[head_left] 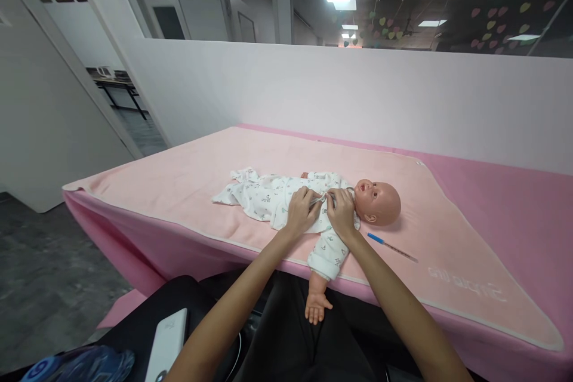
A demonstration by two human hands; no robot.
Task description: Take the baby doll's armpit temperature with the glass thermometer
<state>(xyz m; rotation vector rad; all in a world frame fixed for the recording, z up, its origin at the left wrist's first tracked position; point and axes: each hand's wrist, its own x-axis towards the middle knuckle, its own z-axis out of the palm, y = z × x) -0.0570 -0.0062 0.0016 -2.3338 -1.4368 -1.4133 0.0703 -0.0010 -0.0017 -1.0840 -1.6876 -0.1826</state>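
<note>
A baby doll [379, 200] lies on its back on a peach mat [188, 191], its head to the right. It wears a white patterned baby outfit [264, 200], whose empty legs spread out to the left. Over the doll's chest, my left hand [304, 210] pinches the edge of the outfit's front. Close beside it, nearer the neck, my right hand [341, 209] pinches the same cloth. One doll arm hangs over the mat's near edge, its hand [317, 305] bare below the sleeve. My fingers hide what fastening lies between them.
A glass thermometer with a blue cap [376, 238] lies on the mat, right of my right forearm. Pink cloth [528, 209] covers the table under the mat. A white wall [340, 95] stands behind. At lower left are a white power bank [168, 340] and a plastic bottle [80, 365].
</note>
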